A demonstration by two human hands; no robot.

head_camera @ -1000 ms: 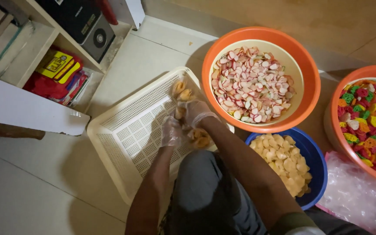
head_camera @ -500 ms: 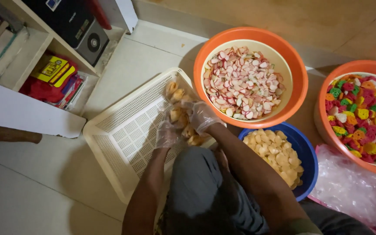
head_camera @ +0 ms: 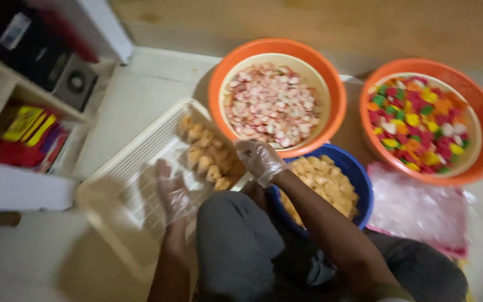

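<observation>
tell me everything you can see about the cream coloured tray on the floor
The cream tray looks like plastic, rectangular with rounded corners, a raised rim and a slatted grid base. It lies flat on the pale floor, turned at an angle, left of the blue bowl. Pale orange pieces sit in rows at its far right end; the rest is bare. The gloved left hand rests on the grid; the gloved right hand is at the pieces.

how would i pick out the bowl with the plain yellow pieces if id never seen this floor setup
Start at the cream slatted tray on the floor, where the gloved hands work. Just to its right, against the person's knee, sits a blue bowl of pale yellow pieces. It is the only blue bowl: the two behind it are orange, one with pink and white pieces, one with multicoloured ones.
</observation>
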